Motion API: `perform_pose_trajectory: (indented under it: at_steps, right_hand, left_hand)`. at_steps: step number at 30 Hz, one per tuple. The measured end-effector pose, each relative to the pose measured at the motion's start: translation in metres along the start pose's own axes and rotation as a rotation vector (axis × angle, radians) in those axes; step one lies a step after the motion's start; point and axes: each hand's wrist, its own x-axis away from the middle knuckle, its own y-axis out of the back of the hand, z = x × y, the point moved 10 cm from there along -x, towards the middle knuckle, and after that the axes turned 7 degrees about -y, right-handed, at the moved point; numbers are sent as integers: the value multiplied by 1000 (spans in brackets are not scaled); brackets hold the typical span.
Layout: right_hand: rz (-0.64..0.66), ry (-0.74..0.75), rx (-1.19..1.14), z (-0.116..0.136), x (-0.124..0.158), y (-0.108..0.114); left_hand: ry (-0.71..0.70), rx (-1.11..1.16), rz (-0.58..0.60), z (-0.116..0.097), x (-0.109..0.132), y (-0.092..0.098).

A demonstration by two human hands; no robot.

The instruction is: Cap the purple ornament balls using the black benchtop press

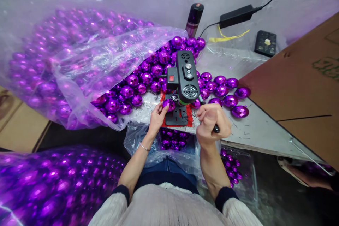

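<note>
left cardboard (pixel 19 127): it stands at the left edge, below the level of the table (pixel 256 130).
near bag (pixel 58 187): it is full of shiny purple balls, at the near left.
big clear bag (pixel 92 53): it lies on the left of the table, its mouth toward the right, and many faceted purple balls come out of it.
left hand (pixel 158 116): thumb and fingers are closed in a pinch on one ball.
held ball (pixel 168 105): it is at the front of the machine, just above the dark slotted plate (pixel 176 119); whether it touches the machine, i cannot tell.
machine (pixel 187 77): black, with two round grilles and a red switch; below it is a red sheet (pixel 190 116).
dark bottle (pixel 195 19): it stands at the far side, behind the balls.
right hand (pixel 214 122): a closed fist around the black lever handle (pixel 216 129).
loose balls (pixel 230 100): they lie on the table, right of the machine.
power adapter (pixel 237 16): at the far right, with a yellow strip (pixel 225 38) near it.
dark case (pixel 265 43): it carries a pale flower.
right carton (pixel 299 77): brown, at the right edge.
</note>
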Motion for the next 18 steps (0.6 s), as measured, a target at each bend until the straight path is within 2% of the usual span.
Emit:
perform_pose_trajectory:
  at_steps: [4,7,10,14,18]
  right_hand:
    - [9,26,23,2,0,0]
    - [18,32,30,2,1,0]
    - [31,34,43,1,3,0]
    - [14,50,35,0,6,1]
    - [6,61,27,0,8,2]
  left_hand:
    - [-121,-203,42,-4,-2,-1]
    - [-275,-464,96,-16,0,-4]
    - [-453,-673,187,-32,6,-15]
    - [-642,-804,284,-48,17,-32]
    - [-701,-834,320,-49,21,-42]
